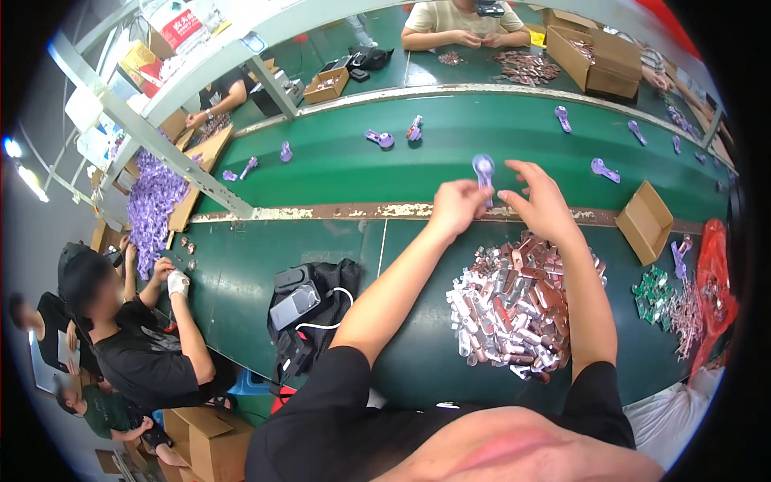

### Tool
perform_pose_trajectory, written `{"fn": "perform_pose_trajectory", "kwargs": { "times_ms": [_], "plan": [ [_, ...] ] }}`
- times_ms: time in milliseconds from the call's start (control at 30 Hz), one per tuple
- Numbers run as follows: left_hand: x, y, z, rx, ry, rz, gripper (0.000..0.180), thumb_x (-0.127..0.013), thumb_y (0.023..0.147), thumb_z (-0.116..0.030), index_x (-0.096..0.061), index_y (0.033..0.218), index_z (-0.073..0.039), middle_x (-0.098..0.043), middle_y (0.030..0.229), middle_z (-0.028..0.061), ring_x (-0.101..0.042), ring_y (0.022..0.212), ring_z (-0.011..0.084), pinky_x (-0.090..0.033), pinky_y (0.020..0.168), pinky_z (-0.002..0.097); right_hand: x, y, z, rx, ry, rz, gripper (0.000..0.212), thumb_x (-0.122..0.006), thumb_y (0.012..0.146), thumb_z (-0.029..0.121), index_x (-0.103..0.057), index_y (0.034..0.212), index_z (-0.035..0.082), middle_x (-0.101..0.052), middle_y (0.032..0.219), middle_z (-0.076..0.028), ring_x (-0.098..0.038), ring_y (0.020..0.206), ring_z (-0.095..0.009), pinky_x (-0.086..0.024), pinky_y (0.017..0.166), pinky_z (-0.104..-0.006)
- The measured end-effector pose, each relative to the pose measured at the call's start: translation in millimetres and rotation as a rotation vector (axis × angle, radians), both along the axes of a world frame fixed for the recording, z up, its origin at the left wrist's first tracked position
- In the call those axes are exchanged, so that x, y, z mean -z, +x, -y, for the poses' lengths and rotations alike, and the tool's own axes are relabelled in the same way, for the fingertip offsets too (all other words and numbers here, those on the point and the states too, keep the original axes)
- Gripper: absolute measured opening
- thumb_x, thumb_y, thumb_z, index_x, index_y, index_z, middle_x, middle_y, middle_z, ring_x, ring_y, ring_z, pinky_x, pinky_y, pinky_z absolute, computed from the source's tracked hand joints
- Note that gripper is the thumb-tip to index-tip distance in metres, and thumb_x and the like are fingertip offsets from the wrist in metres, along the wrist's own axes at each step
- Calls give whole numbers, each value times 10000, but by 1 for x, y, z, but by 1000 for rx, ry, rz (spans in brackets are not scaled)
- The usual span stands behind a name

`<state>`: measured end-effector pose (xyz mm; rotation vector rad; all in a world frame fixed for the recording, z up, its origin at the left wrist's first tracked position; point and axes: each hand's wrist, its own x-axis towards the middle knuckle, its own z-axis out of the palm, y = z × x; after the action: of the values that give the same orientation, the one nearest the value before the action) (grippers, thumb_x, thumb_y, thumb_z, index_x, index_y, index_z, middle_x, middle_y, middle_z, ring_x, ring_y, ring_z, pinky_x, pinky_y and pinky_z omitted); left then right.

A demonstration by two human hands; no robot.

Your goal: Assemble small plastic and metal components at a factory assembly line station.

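Note:
My left hand (458,207) pinches the narrow end of a purple plastic piece (483,167) with a round, pale head, held up at the near edge of the green conveyor belt (321,165). Just to the right of it, my right hand (540,202) is open, thumb and fingers apart, not touching the piece. Below my hands, between my forearms, lies a heap of small flat silver and copper-coloured metal parts (514,309) on the dark green table (409,321).
Several similar purple pieces (379,139) lie along the belt. At right are a cardboard box (645,222), green parts (654,297) and a red plastic bag (713,281). A black bag (321,309) with a phone lies left. Other people work across the belt and at left beside a purple heap (157,205).

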<state>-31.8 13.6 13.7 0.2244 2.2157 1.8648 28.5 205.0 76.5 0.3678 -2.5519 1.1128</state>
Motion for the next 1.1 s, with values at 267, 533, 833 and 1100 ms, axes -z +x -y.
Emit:
{"fn": "perform_pose_trajectory", "kwargs": {
  "times_ms": [267, 533, 833, 1100],
  "plan": [
    [26, -8, -2, -256, -30, -310, 597, -733, 938, -173, -483, 1409, 94, -740, 1096, 232, -743, 923, 228, -576, 833, 343, -19, 7, -5, -112, -22, 84, 387, -757, 896, 183, -669, 1225, 0, -675, 1187, -150, -666, 1079, -271, -553, 894, -374],
    [32, 6, -9, -129, -220, -645, 241, -723, 887, -88, -647, 1085, 27, -654, 989, 175, -696, 852, 296, -566, 783, 398, -20, 14, -10, -221, -17, 154, 351, -760, 883, 121, -677, 1190, -27, -718, 1138, -147, -690, 1036, -222, -563, 821, -337],
    [27, -21, 6, -398, -1, -458, 129, -686, 887, -98, -742, 961, -9, -743, 825, 188, -751, 820, 307, -589, 742, 383, -4, 3, 1, -421, 233, 327, 168, -686, 857, 56, -681, 1004, -27, -726, 872, -158, -706, 795, -280, -550, 741, -375],
    [29, 3, -3, -377, -85, -597, 134, -661, 939, -117, -715, 995, -7, -728, 798, 144, -715, 723, 218, -560, 706, 348, 18, 10, 24, -310, 260, 601, 112, -615, 922, 36, -653, 1003, -31, -684, 797, -112, -646, 552, -177, -519, 549, -317]
  ]
}}
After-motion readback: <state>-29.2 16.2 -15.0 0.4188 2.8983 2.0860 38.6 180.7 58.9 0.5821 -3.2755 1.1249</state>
